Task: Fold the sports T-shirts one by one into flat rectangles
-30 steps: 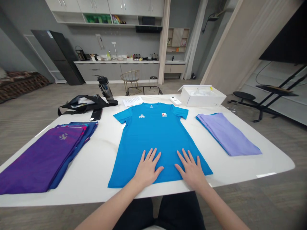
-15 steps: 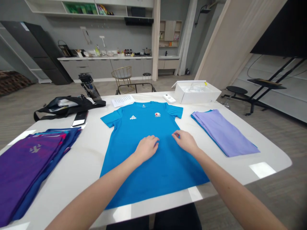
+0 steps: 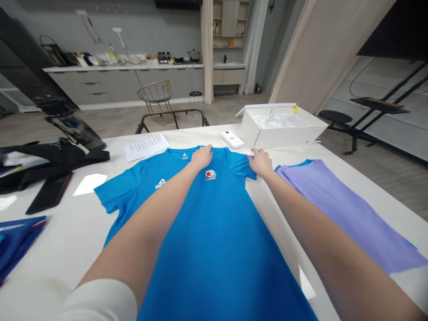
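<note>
Blue short-sleeved T-shirt laid out on white desk, collar at far side. Judgement: thin cloth wants light, matched holds at shoulder and cuff, tension even, or creases form. Left hand by the neckline, palm down, fingers curled, forearm slanting over the chest. Right hand at the right sleeve's outer edge, fingers bent; cannot tell whether either pinches fabric.

Left hand at collar of blue shirt; right hand at sleeve; white box beyond.
</note>
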`<state>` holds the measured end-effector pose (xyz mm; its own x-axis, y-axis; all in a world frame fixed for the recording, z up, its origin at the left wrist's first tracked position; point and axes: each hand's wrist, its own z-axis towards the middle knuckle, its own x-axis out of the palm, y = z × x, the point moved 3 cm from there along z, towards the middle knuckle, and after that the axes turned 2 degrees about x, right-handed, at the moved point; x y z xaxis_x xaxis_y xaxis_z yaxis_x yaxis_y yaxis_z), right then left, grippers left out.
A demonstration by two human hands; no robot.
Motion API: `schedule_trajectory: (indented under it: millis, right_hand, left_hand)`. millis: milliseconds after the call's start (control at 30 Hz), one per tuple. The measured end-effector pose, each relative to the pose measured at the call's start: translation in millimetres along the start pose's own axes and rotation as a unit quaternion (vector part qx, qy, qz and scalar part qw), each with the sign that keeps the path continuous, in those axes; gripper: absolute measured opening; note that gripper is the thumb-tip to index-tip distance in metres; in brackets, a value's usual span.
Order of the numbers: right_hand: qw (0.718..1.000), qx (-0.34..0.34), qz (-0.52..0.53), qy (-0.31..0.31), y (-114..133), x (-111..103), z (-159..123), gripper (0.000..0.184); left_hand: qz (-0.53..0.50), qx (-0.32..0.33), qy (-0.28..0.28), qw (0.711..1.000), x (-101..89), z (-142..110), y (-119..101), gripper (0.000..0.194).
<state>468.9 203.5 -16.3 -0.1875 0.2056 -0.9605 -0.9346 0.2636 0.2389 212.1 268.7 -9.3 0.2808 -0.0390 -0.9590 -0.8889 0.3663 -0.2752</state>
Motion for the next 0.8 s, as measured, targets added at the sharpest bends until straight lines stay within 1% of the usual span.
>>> schedule_trajectory:
  millis: [67,133,233,300,400,467,500,567,633,733,767,800]
  right_hand:
    - [0.999,0.013,-0.024,0.019,-5,6,18,0.047]
    - [0.998,0.024,-0.041,0.044,-9,12,31,0.045]
    - [0.997,0.037,-0.046,0.046,-15,19,38,0.04]
    - [0.997,0.041,-0.046,0.039,-17,23,39,0.038]
    - [0.997,0.028,-0.056,0.052,-17,24,38,0.036]
    - [0.997,0.017,-0.05,0.055,-12,16,36,0.036]
    - [0.998,0.012,-0.035,0.052,-8,8,34,0.036]
    - [0.999,-0.013,0.017,0.037,7,-16,26,0.033]
    - [0.994,-0.065,0.088,0.022,34,-47,11,0.029]
    - [0.966,-0.165,0.2,0.017,94,-90,-26,0.026]
    - [0.952,-0.191,0.236,0.028,117,-99,-41,0.026]
    - [0.937,-0.213,0.272,0.057,141,-104,-56,0.025]
  left_hand:
    - [0.002,0.002,0.003,1.0,6.3,31,-1,0.041]
    - [0.009,0.005,0.02,1.0,13.7,55,-2,0.042]
    - [0.018,0.021,0.047,0.999,25.2,76,-2,0.038]
    - [0.016,0.024,0.048,0.998,30.4,81,-1,0.034]
    - [0.007,0.018,0.035,0.999,32.3,80,2,0.03]
    - [-0.011,0.025,0.024,0.999,29.2,76,4,0.028]
    - [-0.026,0.033,0.012,0.999,25.9,74,5,0.026]
    - [-0.074,0.054,-0.026,0.996,16.0,70,10,0.023]
    - [-0.139,0.078,-0.064,0.985,2.9,65,18,0.018]
    - [-0.271,0.094,-0.11,0.952,-19.4,53,33,0.01]
    - [-0.321,0.085,-0.122,0.935,-26.5,47,39,0.008]
    - [-0.369,0.066,-0.13,0.918,-32.7,41,46,0.006]
